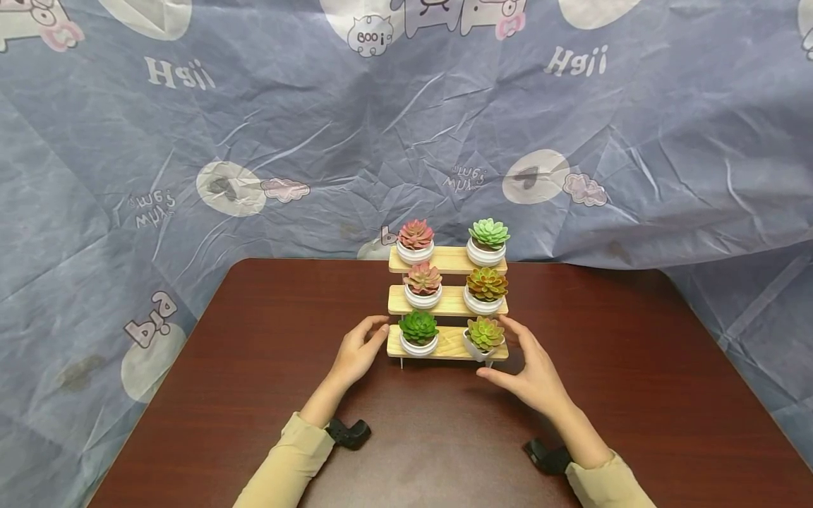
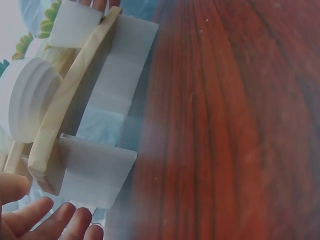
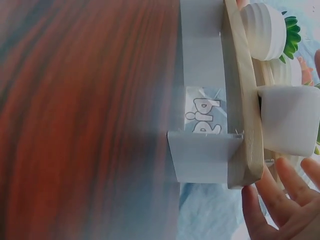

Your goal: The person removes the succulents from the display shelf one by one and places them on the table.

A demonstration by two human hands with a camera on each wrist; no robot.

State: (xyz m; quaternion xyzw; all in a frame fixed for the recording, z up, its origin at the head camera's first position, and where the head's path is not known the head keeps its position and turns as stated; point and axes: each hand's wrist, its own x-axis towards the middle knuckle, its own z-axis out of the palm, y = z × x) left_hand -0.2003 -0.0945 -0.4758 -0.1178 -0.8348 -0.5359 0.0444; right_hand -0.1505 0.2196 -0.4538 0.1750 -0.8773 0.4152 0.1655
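Observation:
A three-tier wooden plant stand [image 1: 447, 343] holds two small potted succulents on each tier. On its bottom tier, a dark green succulent [image 1: 418, 327] in a round white pot sits at left. A yellow-green succulent [image 1: 485, 333] in a squarish white pot [image 3: 290, 120] stands at right. My left hand [image 1: 357, 353] is beside the stand's left end, fingers loosely bent and holding nothing. My right hand [image 1: 533, 370] spreads around the bottom tier's right end, thumb in front and fingers behind, near the squarish pot without gripping it. Whether its fingertips touch the wood I cannot tell.
Pink [image 1: 416, 234] and light green [image 1: 489, 233] succulents top the stand, with pale pink [image 1: 423, 279] and orange-brown [image 1: 487, 283] ones on the middle tier. Clear supports [image 2: 97, 165] lift the shelf off the dark red-brown table [image 1: 286, 303]. A blue-grey printed cloth [image 1: 356, 141] hangs behind.

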